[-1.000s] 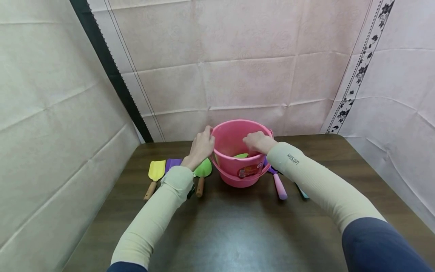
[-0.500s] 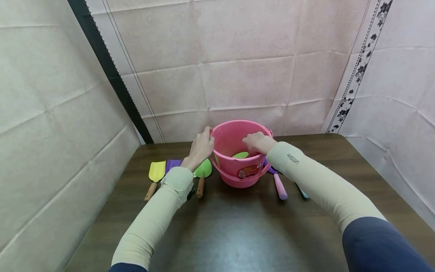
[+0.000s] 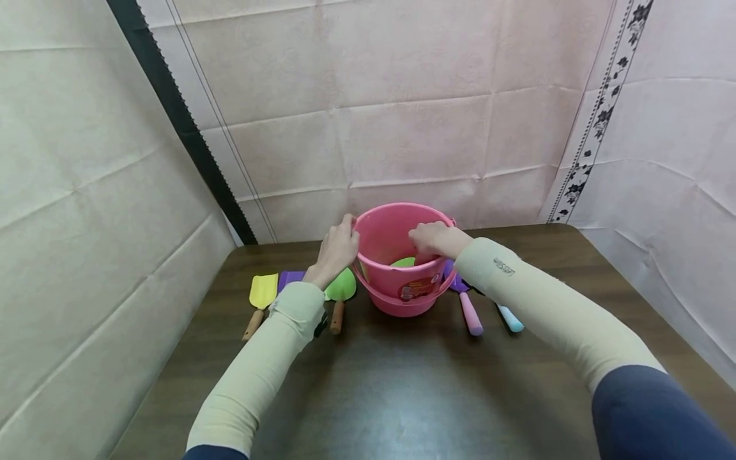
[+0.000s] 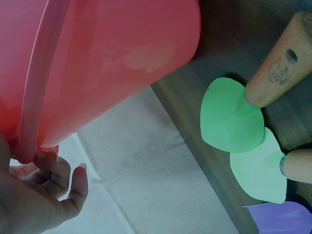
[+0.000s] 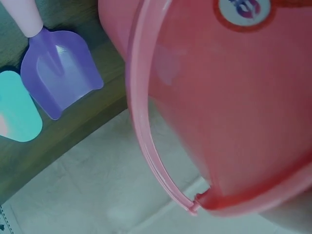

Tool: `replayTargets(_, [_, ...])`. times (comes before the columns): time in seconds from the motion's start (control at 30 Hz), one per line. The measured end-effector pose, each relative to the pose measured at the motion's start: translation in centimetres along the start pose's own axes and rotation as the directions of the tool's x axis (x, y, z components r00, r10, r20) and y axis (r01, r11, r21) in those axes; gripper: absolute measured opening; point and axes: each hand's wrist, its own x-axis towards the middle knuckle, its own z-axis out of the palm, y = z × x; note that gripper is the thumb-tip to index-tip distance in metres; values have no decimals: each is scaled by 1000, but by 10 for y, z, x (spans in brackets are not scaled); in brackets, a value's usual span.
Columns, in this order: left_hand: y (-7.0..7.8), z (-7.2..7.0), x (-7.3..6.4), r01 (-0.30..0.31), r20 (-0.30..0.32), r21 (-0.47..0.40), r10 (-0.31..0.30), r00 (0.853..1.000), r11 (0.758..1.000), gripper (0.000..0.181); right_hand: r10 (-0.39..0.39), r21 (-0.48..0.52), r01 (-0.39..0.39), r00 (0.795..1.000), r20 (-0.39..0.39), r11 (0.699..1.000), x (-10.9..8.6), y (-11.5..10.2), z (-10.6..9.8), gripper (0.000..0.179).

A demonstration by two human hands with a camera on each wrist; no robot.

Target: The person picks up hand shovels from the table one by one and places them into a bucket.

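Note:
A pink toy bucket [image 3: 402,275] stands at the middle back of the table with its handle hanging down in front. My left hand [image 3: 335,249] grips the rim at its left side. In the left wrist view, the fingers [image 4: 56,168] curl by the handle's hinge. My right hand [image 3: 434,239] reaches over the rim into the bucket from the right, with its fingertips hidden inside. I cannot tell whether it holds something. Part of a green thing [image 3: 404,262] shows in the bucket, just left of that hand.
Left of the bucket lie a yellow shovel [image 3: 263,291], a purple shovel head [image 3: 291,278] and green shovels [image 4: 231,114] with wooden handles. On the right are a purple shovel [image 5: 61,70] with a pink handle and a light blue handle [image 3: 510,318]. Cloth [image 3: 414,140] hangs behind the table.
My right wrist and forearm have shifted slightly right and down in view, showing more of the light blue handle. The left hand stays on the rim; the whole view has drifted slightly.

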Motion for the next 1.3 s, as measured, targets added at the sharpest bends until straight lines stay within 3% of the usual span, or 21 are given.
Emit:
replayTargets(0.13, [0, 1, 0, -1, 6, 2, 1, 1000, 1000, 32, -21, 43, 27, 989, -148, 999, -4, 3, -5, 22])
replayTargets(0.27, [0, 2, 1, -7, 7, 0, 7, 1000, 1000, 31, -8, 79, 39, 934, -358, 996, -10, 9, -13, 24])
replayTargets(0.37, [0, 2, 0, -7, 5, 6, 7, 1000, 1000, 30, 32, 121, 34, 861, -507, 992, -16, 18, -16, 24])
replayTargets(0.47, [0, 2, -1, -3, 13, 7, 3, 1000, 1000, 29, 83, 149, 19, 758, -647, 989, -23, 30, -14, 24])
replayTargets(0.57, [-1, 1, -3, 5, 18, 12, -5, 1000, 1000, 30, 166, 208, -16, 664, -729, 978, -31, 43, -4, 24])
replayTargets(0.67, [-2, -1, -5, 14, 21, 23, -15, 1000, 1000, 29, 262, 288, -56, 605, -752, 956, -38, 57, 13, 25])
replayTargets(0.73, [-2, -3, -4, 15, 20, 30, -15, 1000, 999, 29, 310, 318, -93, 586, -749, 943, -42, 67, 28, 25])
replayTargets(0.8, [-3, -4, -4, 11, 19, 35, -12, 1000, 999, 28, 346, 336, -130, 587, -732, 933, -46, 76, 44, 26])
replayTargets(0.87, [-3, -4, -3, 11, 16, 39, -12, 1000, 999, 28, 372, 345, -166, 605, -704, 924, -50, 85, 60, 27])
replayTargets(1.07, [0, -2, -4, 14, 20, 40, -15, 1000, 999, 28, 415, 331, -263, 703, -578, 906, -62, 101, 103, 30])
replayTargets(1.2, [3, -2, -3, 6, 18, 47, -7, 1000, 999, 29, 435, 306, -322, 774, -461, 896, -69, 104, 121, 30])
replayTargets(1.3, [4, -3, -1, -1, 16, 49, 0, 1000, 999, 29, 449, 290, -357, 812, -374, 888, -73, 104, 130, 31])
